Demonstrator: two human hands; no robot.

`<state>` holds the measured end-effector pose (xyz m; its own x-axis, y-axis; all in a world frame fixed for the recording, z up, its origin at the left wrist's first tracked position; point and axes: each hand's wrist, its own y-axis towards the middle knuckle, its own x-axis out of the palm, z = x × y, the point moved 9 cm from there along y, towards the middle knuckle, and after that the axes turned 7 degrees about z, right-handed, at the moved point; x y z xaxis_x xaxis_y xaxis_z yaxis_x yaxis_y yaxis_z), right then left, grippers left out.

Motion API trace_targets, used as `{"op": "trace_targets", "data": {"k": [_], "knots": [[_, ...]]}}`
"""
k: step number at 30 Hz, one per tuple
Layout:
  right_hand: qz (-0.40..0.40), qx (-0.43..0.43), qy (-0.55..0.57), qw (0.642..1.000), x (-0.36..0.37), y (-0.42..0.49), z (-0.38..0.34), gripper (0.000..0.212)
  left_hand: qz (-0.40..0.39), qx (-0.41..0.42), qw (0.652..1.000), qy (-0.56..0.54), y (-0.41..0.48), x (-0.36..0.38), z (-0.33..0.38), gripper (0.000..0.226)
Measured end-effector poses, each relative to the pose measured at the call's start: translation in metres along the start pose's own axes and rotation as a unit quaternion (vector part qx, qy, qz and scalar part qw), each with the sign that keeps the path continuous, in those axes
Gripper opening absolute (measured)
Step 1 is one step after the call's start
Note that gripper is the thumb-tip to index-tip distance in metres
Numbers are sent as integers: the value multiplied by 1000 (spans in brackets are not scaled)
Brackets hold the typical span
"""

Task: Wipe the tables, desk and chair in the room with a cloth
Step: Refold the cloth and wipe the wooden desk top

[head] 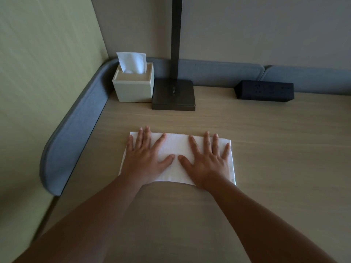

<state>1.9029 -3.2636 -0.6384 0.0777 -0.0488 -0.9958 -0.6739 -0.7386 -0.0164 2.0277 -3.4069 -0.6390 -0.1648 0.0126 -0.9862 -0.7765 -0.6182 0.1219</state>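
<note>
Tissue box holding a white tissue at the worktop's far-left corner, lamp base just beside, white cloth flat near the left edge, left grip and right grip spread, pressing it.

Dim, even light with muted colour and no glare. The white cloth under the left hand and right hand is the brightest patch. The arms nearer than the hands look dark. The wall left of the left hand smears with motion blur. Lines beyond the hands lean and bow slightly, and detail is soft throughout
</note>
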Motion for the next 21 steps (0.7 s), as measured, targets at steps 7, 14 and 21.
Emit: {"op": "trace_targets", "data": {"k": [7, 14, 21], "knots": [[10, -1, 6, 1000, 0, 64, -4, 83, -12, 4, 1000, 7, 62, 5, -14, 87], [14, 3, -3, 1000, 2, 112, -6, 84, -10, 5, 1000, 3, 104, 8, -22, 84], [22, -23, -11, 999, -4, 123, -10, 76, -14, 27, 999, -16, 113, 5, -21, 76]]}}
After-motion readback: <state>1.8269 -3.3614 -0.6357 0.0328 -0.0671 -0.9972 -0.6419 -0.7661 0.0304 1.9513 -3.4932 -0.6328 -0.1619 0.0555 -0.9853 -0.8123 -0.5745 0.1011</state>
